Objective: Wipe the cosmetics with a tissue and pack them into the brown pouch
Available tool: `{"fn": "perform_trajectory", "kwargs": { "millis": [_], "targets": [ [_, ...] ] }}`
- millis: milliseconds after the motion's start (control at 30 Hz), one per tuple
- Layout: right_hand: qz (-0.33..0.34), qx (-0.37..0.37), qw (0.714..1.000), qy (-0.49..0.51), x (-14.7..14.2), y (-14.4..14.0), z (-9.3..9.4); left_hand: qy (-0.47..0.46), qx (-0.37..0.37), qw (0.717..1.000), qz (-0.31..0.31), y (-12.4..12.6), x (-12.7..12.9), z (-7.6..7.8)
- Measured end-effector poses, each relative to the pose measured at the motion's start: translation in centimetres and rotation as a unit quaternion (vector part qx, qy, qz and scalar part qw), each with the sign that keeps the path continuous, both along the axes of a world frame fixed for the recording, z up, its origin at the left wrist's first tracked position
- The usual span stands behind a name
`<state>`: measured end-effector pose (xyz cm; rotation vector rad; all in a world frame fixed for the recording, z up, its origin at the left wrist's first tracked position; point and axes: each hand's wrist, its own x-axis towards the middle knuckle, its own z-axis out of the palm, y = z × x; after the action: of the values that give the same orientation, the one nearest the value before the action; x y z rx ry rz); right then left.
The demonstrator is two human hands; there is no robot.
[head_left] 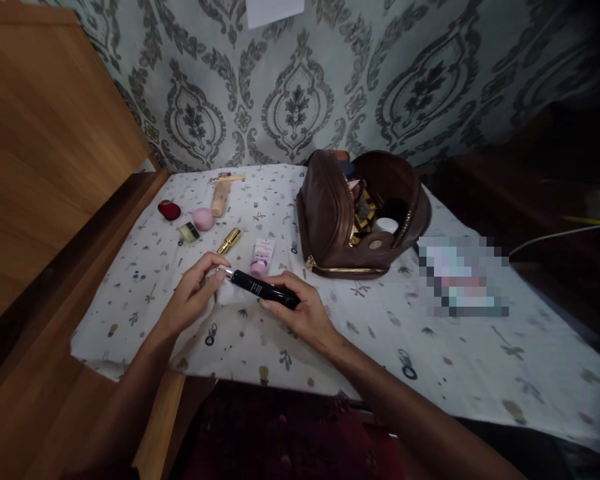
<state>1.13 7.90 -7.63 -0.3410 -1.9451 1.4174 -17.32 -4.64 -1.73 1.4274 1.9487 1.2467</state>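
Observation:
Between my two hands is a slim black cosmetic tube (pixel 258 287) with small pale lettering and a silver end. My left hand (pixel 199 285) pinches the silver end. Around the thick black end wrap the fingers of my right hand (pixel 300 307). Just beyond the tube, a white and pink squeeze tube (pixel 263 257) lies on the cloth. A gold lipstick-like tube (pixel 229 241) rests past my left fingertips. Whether the black tube's two parts are joined cannot be made out.
A brown zip bag (pixel 325 213) stands open with cosmetics inside. Farther left lie a pink sponge (pixel 203 219), a dark red round item (pixel 169 210), a beige tube (pixel 220 199) and a small flat case (pixel 189 232). A blurred-out object (pixel 463 277) is at right. A wooden cabinet (pixel 55 133) borders the left.

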Motion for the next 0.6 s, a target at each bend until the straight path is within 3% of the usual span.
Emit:
{"fn": "perform_trajectory", "kwargs": {
  "millis": [100, 233, 600],
  "targets": [
    [0.000, 0.023, 1.000, 0.002, 0.0, 0.0, 0.1, 0.026, 0.001, 0.998, 0.054, 0.3, 0.1, -0.5],
    [-0.005, 0.033, 0.999, 0.000, 0.1, 0.0, 0.1, -0.039, 0.007, 0.992, 0.120, 0.7, 0.2, -1.1],
    [-0.015, -0.028, 0.999, 0.018, 0.1, 0.2, 0.3, -0.131, 0.049, 0.990, 0.025, 0.0, -0.1, -0.5]
  ]
}}
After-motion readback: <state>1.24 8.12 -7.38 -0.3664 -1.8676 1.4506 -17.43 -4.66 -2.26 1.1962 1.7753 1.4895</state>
